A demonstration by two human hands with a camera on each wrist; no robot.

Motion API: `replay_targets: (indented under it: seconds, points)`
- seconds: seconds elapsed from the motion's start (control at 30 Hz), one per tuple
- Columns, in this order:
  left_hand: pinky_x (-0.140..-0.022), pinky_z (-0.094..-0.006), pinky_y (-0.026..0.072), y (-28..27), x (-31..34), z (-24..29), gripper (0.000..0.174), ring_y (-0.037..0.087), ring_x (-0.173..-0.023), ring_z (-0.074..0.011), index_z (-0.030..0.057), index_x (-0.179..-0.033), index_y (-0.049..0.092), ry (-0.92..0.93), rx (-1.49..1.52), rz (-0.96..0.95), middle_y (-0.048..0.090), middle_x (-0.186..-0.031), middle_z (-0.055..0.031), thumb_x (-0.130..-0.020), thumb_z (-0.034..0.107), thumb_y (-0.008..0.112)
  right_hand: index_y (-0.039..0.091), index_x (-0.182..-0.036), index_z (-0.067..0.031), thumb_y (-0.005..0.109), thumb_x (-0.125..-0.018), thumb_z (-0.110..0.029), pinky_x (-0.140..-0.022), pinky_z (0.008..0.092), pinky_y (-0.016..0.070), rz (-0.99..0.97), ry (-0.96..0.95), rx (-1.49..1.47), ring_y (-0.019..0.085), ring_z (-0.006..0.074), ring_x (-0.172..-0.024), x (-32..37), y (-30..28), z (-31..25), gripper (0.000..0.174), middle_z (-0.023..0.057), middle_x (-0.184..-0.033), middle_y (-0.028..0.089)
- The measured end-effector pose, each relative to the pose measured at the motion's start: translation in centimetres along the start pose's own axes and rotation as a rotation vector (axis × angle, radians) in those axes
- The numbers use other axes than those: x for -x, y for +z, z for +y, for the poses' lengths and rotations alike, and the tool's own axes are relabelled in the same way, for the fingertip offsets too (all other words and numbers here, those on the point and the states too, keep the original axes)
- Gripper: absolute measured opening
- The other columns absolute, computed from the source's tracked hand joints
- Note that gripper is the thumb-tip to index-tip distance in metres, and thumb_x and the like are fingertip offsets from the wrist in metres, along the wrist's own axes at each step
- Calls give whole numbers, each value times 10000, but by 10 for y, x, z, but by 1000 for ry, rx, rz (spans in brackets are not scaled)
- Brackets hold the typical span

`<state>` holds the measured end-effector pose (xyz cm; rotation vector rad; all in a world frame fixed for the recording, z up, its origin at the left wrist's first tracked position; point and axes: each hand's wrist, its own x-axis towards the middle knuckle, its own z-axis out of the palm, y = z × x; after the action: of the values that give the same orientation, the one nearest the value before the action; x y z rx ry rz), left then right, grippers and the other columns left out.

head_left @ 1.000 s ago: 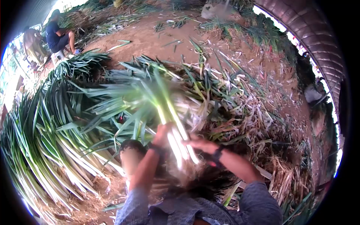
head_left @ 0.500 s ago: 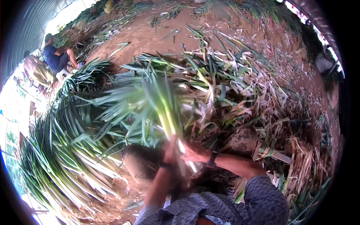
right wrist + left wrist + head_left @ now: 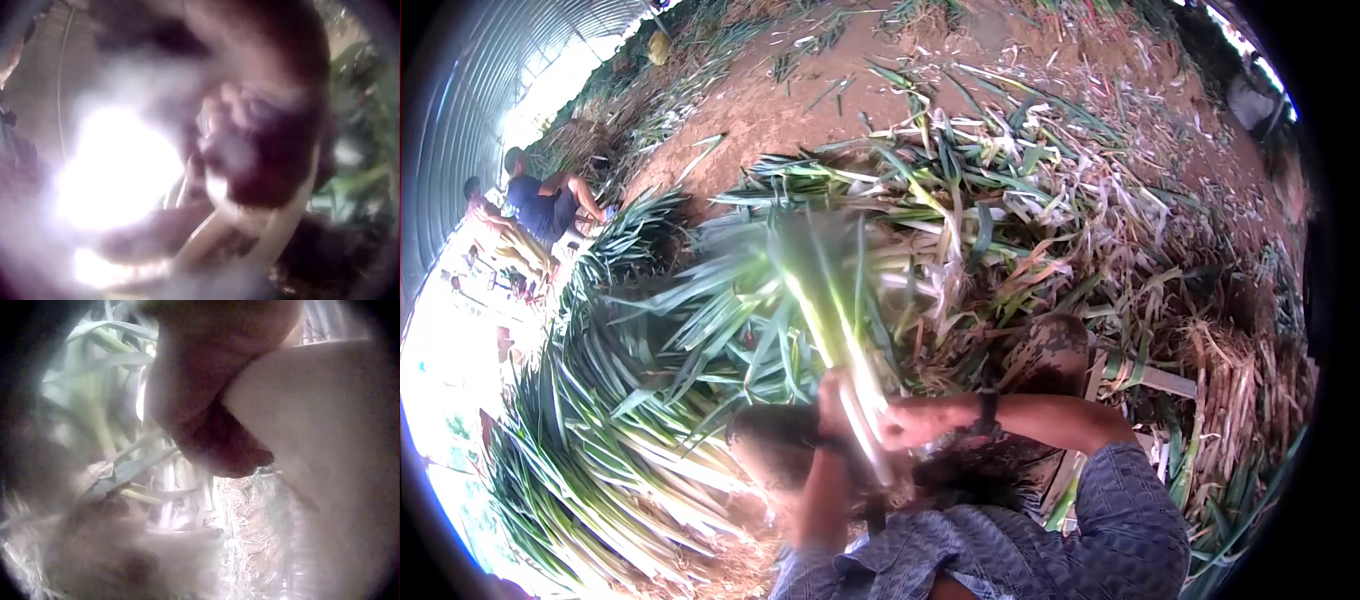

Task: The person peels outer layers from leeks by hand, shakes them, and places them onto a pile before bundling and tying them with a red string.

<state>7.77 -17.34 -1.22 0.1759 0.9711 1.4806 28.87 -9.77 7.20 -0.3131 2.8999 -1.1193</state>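
A bunch of long green onions (image 3: 825, 310), its green leaves blurred, slants up and away over the lap in the head view. My left hand (image 3: 832, 405) grips the bunch from the left around its white stalks. On the other side, my right hand (image 3: 915, 420) has curled fingers at the lower white stalks, pinching there. The left wrist view shows my left hand (image 3: 219, 394) with bent fingers beside leaves. In the right wrist view, my right hand (image 3: 262, 137) curls close over pale stalks (image 3: 290, 219), partly washed out by glare.
Rows of green onions (image 3: 615, 470) lie along the left, roots toward me. Peeled leaves and husks (image 3: 1050, 230) spread ahead and right. A stack of onions with roots (image 3: 1225, 420) sits at right beside a wooden frame (image 3: 1155, 380). Two people (image 3: 540, 205) sit at far left.
The head view has swung, shifting the scene. The bunch stays between both hands over the lap, its leaves still blurred. My right hand has moved from flatter fingers to curled ones at the stalks.
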Motion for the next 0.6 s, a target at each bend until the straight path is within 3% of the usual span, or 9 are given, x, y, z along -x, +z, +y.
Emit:
replay_targets:
  seconds: [0.03, 0.1, 0.13, 0.17, 0.33, 0.4, 0.5, 0.53, 0.6]
  points:
    - [-759, -397, 605, 6, 5, 5, 585, 697, -822, -271, 14, -1175, 624, 0, 24, -22, 707, -972, -138, -832, 488, 631, 596, -922, -67, 598, -904, -92, -584, 341, 493, -295, 299, -468, 559, 136, -616, 1, -46, -22, 31, 34, -753, 590]
    - [-753, -389, 608, 36, 26, 23, 568, 702, -812, -265, 20, -1157, 638, -3, 73, -67, 715, -950, -138, -845, 492, 593, 639, -990, -60, 603, -917, -113, -616, 337, 524, -190, 435, -327, 556, 151, -605, 20, -51, 5, 97, 43, -769, 607]
    - [-750, -387, 608, 48, 31, 28, 560, 703, -812, -264, 20, -1156, 638, 15, 102, -67, 715, -951, -137, -856, 489, 584, 640, -1123, -74, 615, -929, -151, -674, 341, 554, 3, 483, -311, 591, 168, -677, 29, -54, 20, 210, 93, -898, 638]
    - [-747, -384, 609, 58, 35, 29, 552, 704, -812, -263, 20, -1155, 638, 32, 132, -65, 714, -952, -137, -867, 487, 575, 604, -1194, -42, 633, -927, -168, -696, 358, 563, 3, 610, -236, 623, 189, -783, 32, -89, 6, 296, 147, -1033, 619]
    - [-738, -362, 608, 46, 28, 20, 513, 702, -817, -252, 21, -1170, 621, 202, -29, -71, 707, -969, -123, -908, 458, 565, 559, -1119, 0, 606, -967, -370, -837, 417, 582, 109, 952, -711, 599, 245, -1037, -1, -114, 20, 403, 171, -1027, 579]
    - [-756, -360, 594, 57, 35, 24, 539, 690, -846, -251, 14, -1210, 598, 85, 76, -46, 696, -1020, -129, -877, 438, 605, 588, -1082, -16, 632, -947, -397, -828, 421, 579, 452, 801, -881, 596, 241, -1080, -29, -55, 85, 406, 159, -1025, 594]
    - [-804, -368, 570, 54, 33, 18, 581, 672, -899, -250, 12, -1242, 580, 9, 145, -1, 680, -1069, -134, -836, 421, 649, 595, -1211, -21, 679, -919, -382, -851, 403, 563, 665, 761, -1026, 580, 269, -1156, -58, -48, 92, 471, 202, -1214, 603]
    - [-821, -376, 565, 47, 32, 14, 562, 672, -901, -255, 11, -1240, 582, 28, 140, 9, 682, -1054, -128, -846, 407, 648, 584, -1246, -14, 688, -917, -364, -845, 387, 560, 671, 739, -1069, 587, 268, -1133, -63, -46, 93, 492, 202, -1266, 592]
    - [-776, -361, 575, 49, 35, 15, 535, 673, -896, -250, 11, -1233, 585, 66, 134, 22, 682, -1048, -131, -866, 396, 640, 394, -1428, -25, 656, -947, -293, -670, 317, 553, 752, 634, -1043, 603, 212, -874, -68, -31, 122, 610, 173, -1113, 625]
